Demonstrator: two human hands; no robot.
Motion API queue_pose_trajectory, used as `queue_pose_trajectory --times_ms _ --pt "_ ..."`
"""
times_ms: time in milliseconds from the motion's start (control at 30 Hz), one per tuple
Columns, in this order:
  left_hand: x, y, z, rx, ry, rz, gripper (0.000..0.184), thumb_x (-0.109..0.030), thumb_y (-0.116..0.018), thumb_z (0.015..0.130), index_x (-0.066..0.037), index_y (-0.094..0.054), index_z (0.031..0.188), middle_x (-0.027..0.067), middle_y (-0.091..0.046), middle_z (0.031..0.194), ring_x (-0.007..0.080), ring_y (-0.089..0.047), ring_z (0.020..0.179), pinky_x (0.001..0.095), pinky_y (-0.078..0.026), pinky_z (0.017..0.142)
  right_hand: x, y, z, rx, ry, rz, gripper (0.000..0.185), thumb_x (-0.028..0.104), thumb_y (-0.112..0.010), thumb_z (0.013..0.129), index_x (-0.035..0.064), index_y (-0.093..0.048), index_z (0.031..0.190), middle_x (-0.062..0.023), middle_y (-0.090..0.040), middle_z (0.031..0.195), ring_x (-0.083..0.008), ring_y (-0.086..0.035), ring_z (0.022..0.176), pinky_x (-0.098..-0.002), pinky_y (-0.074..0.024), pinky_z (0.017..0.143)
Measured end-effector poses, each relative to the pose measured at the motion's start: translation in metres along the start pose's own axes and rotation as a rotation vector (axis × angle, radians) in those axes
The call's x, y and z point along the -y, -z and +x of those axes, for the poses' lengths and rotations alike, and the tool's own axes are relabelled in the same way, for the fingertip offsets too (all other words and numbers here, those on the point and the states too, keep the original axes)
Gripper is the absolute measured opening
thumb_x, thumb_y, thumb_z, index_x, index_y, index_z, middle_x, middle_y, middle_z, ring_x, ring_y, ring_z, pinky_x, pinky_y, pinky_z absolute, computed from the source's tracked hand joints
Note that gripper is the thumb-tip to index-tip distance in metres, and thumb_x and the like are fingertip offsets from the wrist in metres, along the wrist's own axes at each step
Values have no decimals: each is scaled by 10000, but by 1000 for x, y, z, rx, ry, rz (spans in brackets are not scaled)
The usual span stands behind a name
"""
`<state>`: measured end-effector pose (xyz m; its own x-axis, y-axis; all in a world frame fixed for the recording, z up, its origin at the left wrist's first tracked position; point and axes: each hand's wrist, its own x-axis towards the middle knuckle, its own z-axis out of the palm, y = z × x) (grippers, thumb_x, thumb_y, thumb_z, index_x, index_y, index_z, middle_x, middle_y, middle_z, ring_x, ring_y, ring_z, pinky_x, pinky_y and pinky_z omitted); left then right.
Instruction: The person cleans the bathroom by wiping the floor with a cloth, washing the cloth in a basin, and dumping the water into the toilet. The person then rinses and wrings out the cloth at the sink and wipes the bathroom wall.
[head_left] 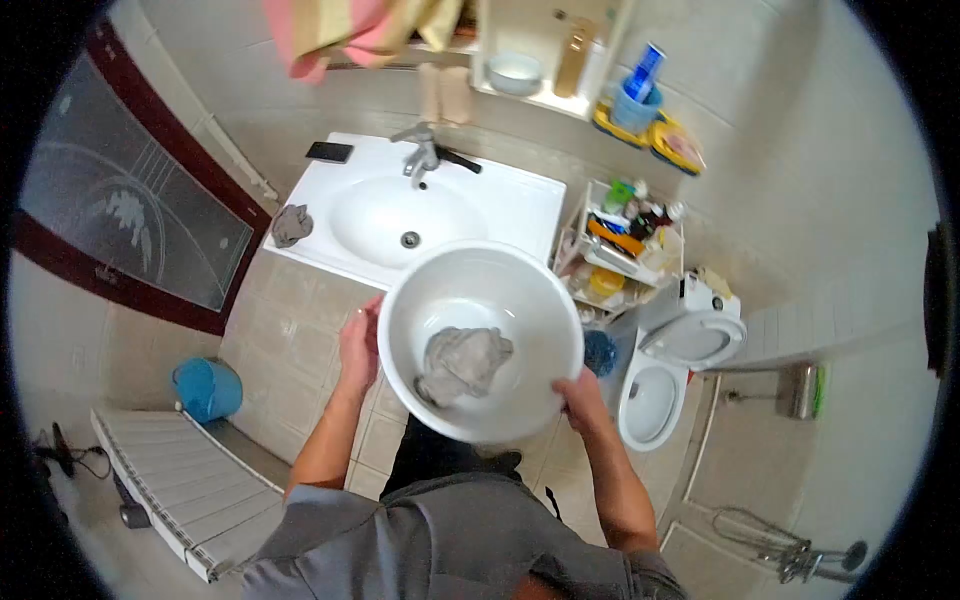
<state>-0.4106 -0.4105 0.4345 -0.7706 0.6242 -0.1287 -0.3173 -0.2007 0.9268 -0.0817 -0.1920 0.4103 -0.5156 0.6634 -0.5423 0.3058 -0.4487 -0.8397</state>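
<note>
A large white basin [540,330] is held in front of my body, just below the sink. Inside it lies a crumpled wet grey cloth [466,362]. My left hand [362,345] grips the basin's left side, its fingers partly hidden behind the wall. On the lower right rim my right hand [582,400] is closed, with the thumb over the edge. The white sink [350,215] has a metal faucet [424,155] at its back. Another crumpled grey cloth [292,227] rests on the sink's left corner, and a dark phone [330,152] lies at the back left.
Right of the sink stands a white shelf cart [640,268] with bottles and small items. Beyond it is a toilet [652,400] with its lid up. A blue bucket [208,389] and a radiator [180,480] are at the left. Wall shelves [545,98] hang above.
</note>
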Motion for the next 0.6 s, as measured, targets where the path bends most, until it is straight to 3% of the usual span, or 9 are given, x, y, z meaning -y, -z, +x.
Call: queue_pose_trajectory --times_ms 33,67,133,267,367,500,567,600 --pt "0 29 9 -86 2 43 490 -380 -390 1041 5 -545 1300 94 -654 1132 153 -624 982 329 -507 881 12 -24 20 52 -14 -16 452 16 -604 760 -59 -542 1201 -133 -655 967 -245 -651 803 -337 -524 597" --pt "-4 48 15 -248 32 92 394 -314 -448 1031 -5 -574 1242 72 -662 1036 142 -628 879 309 -531 767 35 -50 31 54 -13 -42 452 16 -604 760 -59 -542 1201 -133 -655 967 -245 -651 803 -337 -524 597" --pt "5 104 27 -363 103 122 344 -274 -481 1020 -8 -580 1214 73 -661 984 147 -629 833 294 -531 717 86 -108 57 97 -181 5 389 21 -597 769 -110 -542 1132 -171 -647 900 -258 -657 715 -331 -507 496" --pt "49 209 27 -570 386 18 220 -173 -555 980 -17 -588 1131 82 -651 859 165 -623 720 266 -526 601 95 -167 157 83 -387 -55 356 43 -593 788 -139 -514 1084 -225 -639 900 -322 -693 717 -393 -585 532" --pt "72 280 14 -612 590 -112 203 -157 -553 970 -25 -582 1122 86 -640 822 185 -620 680 287 -530 580 117 -216 186 37 -423 30 351 67 -570 828 -134 -495 1105 -249 -639 927 -363 -711 753 -439 -631 601" --pt "48 317 7 -699 668 -137 191 -137 -541 964 -29 -575 1118 88 -632 819 202 -619 650 295 -531 550 103 -260 233 3 -475 78 317 77 -549 882 -118 -494 1126 -246 -627 977 -376 -703 759 -436 -635 610" --pt "41 328 7 -734 615 -112 241 -138 -537 950 -11 -562 1153 108 -631 868 222 -632 697 341 -560 595 92 -280 246 -94 -389 63 295 132 -551 912 -77 -506 1115 -212 -648 874 -312 -689 678 -386 -625 595" --pt "41 334 8 -730 619 -109 241 -138 -537 950 -11 -562 1153 108 -631 868 222 -632 697 341 -560 595 91 -294 248 -148 -389 84 315 130 -490 962 -81 -477 1195 -255 -601 1084 -325 -700 764 -394 -637 613"
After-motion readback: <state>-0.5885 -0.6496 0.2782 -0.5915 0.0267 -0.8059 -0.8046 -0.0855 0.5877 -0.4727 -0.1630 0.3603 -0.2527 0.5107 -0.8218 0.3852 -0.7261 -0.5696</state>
